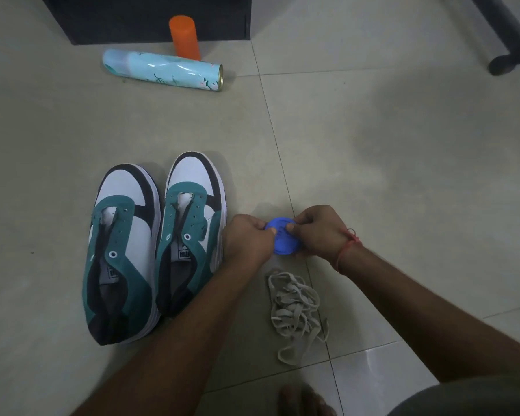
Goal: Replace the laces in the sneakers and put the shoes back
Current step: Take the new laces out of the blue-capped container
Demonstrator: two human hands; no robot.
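While held over the floor tiles (373, 145), a round blue disc (283, 239) sat pinched between both hands: left hand (246, 237) gripping its left edge with thumb and curled fingers, right hand (318, 232) clasping the right edge the same way. Could not tell what the disc was. Red thread (347, 247) tied round the right wrist. Just left of the hands, two unlaced sneakers (156, 244) side by side and touching, toes pointing away, teal and white with black trim, eyelets bare. Below the hands, a loose tangle of pale laces (296, 307) on the tile, apart from the shoes. Farther off, a light-blue spray can (162, 70) lying on its side, with an upright orange cylinder (184, 37) right behind it, near a dark cabinet base (144, 16). Bare toes (303, 400) at the lower edge.
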